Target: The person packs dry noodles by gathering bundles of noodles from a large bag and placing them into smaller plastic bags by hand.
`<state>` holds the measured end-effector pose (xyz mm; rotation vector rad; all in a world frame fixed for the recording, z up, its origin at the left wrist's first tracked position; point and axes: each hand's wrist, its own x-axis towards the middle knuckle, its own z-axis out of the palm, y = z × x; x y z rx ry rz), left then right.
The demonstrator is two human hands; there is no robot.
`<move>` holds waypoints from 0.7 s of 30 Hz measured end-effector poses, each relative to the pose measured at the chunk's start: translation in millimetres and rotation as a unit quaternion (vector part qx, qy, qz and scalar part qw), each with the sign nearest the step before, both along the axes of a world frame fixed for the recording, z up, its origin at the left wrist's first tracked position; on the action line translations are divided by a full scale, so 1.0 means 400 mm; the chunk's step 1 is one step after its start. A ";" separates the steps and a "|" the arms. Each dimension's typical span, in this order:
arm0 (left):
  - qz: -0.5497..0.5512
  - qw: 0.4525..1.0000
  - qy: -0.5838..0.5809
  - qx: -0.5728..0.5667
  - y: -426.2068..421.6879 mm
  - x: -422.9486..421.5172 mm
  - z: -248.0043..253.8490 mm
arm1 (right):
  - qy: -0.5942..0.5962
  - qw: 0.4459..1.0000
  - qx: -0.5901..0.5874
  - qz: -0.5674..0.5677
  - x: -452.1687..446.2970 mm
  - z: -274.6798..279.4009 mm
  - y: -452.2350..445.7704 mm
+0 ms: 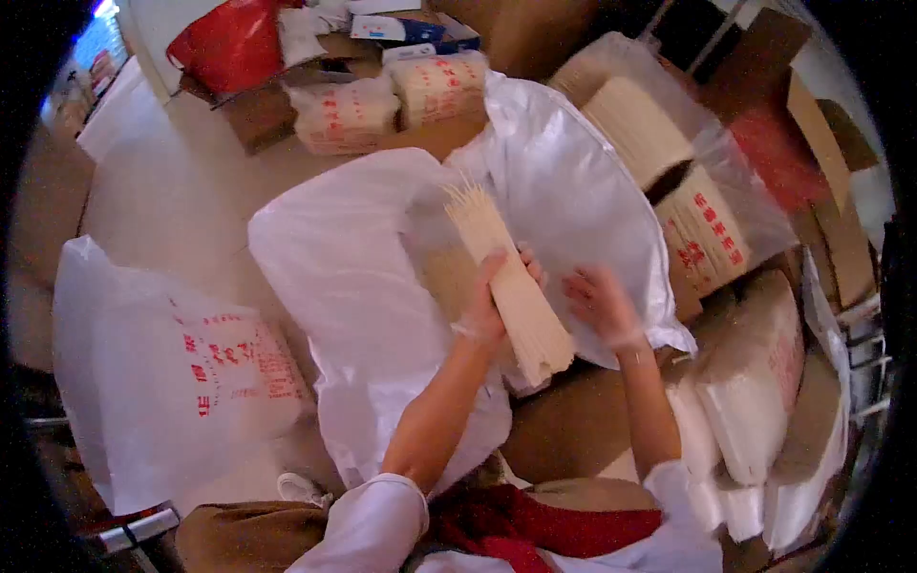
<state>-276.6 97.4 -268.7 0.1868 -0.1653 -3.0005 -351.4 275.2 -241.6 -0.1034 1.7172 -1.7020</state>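
- The large white sack (334,229) lies with its mouth open beneath the hands, its slack, glossy sheet spread out on the right; it looks soft and slippery, easily creased.
- A translucent plastic bag (124,372) with red printing sits left of the sack, its film loose around the contents.
- At the upper right, a clear bag (755,181) holds pale packs, one with red lettering; more plastic-wrapped packs (750,411) lean together at the lower right.
- Two red-printed packs (344,116) stand side by side beyond the sack, near a red plastic bag (229,48).
- The bundle of thin, pale strands, probably dried noodles (516,306), is held at a slant above the sack opening, fanned at its far end and more even at the near one. It is likely light and stiff but brittle, with strands that could slide or snap; a broad, gentle hold around the middle should suit it, keeping pressure off the loose tips.
- The left hand (485,304) is closed around the bundle's middle, thumb on one side and fingertips showing on the other.
- The right hand (600,301), blurred, is open just beside the bundle, apparently holding nothing.
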 end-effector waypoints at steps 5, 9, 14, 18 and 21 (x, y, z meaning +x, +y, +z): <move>-0.087 0.995 0.043 0.019 0.041 0.045 0.039 | -0.182 0.952 -0.069 0.235 -0.172 -0.083 -0.155; -0.220 0.974 0.019 0.056 0.033 0.080 0.042 | -0.230 0.917 -0.168 0.279 -0.206 -0.086 -0.265; -0.237 0.967 0.004 0.093 0.014 0.121 0.044 | -0.139 0.932 -0.146 0.301 -0.212 -0.056 -0.304; -0.281 0.953 -0.013 0.118 -0.004 0.135 0.034 | -0.112 0.959 -0.120 0.233 -0.212 -0.029 -0.332; -0.277 0.954 0.001 0.111 -0.010 0.141 0.036 | 0.018 0.953 -0.153 0.260 -0.225 -0.042 -0.342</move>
